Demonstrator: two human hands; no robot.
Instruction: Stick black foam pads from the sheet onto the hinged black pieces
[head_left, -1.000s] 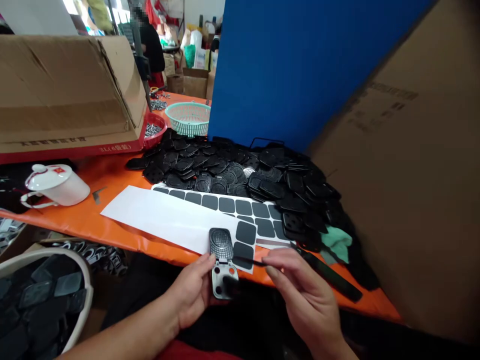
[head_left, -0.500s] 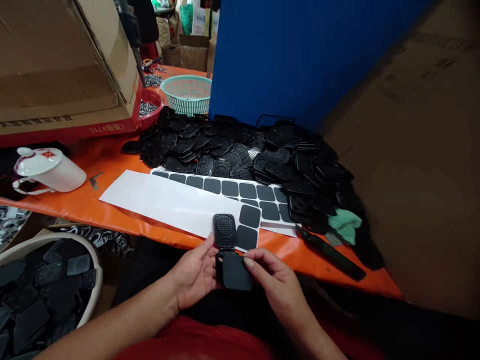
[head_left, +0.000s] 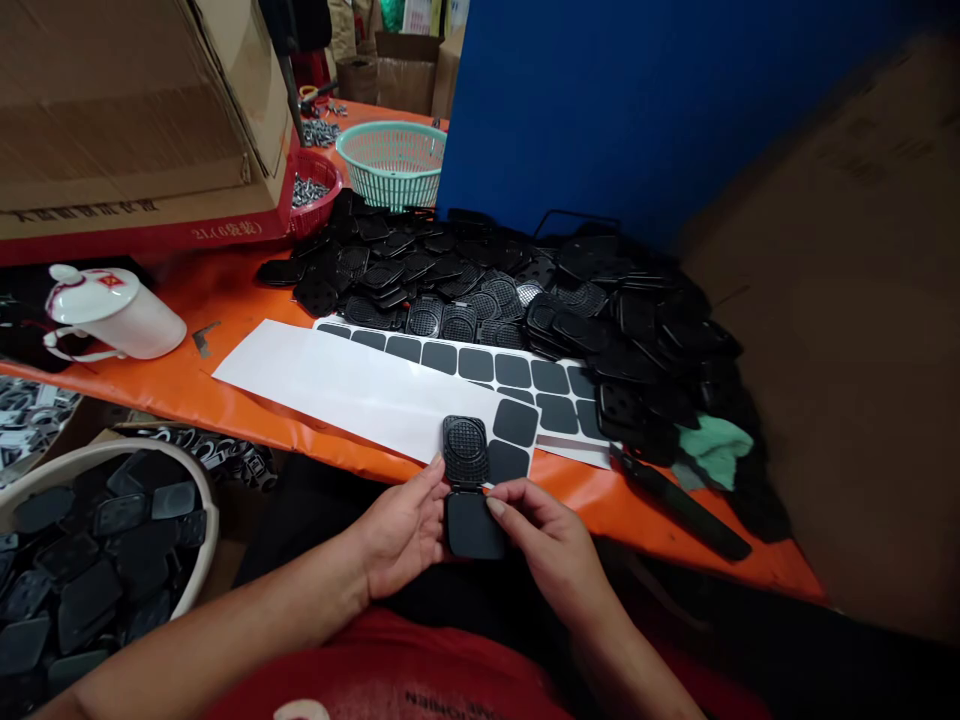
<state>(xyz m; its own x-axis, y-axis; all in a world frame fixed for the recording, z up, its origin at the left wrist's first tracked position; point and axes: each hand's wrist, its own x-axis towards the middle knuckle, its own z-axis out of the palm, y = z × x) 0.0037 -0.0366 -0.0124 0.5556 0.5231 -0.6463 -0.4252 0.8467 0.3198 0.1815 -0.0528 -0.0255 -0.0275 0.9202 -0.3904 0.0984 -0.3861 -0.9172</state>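
Observation:
My left hand holds a black hinged plastic piece by its left edge, unfolded above the lap. Its upper half has a gridded, ringed pattern. A smooth dark grey square pad lies over the lower half and hides most of it. Thumb and fingers of my right hand pinch that pad at its upper right corner. Whether the pad is stuck down I cannot tell. Just behind is a white backing sheet with two pads at its right end.
Another pad sheet lies underneath. Black pieces are heaped behind, with a dark-handled tool and green cloth at right. A lidded white mug stands left. Below it, a tub holds black pieces.
The grey pad has shifted left and up over the lower half of the hinged piece, covering the part that showed at its left. The camera view has shifted slightly.

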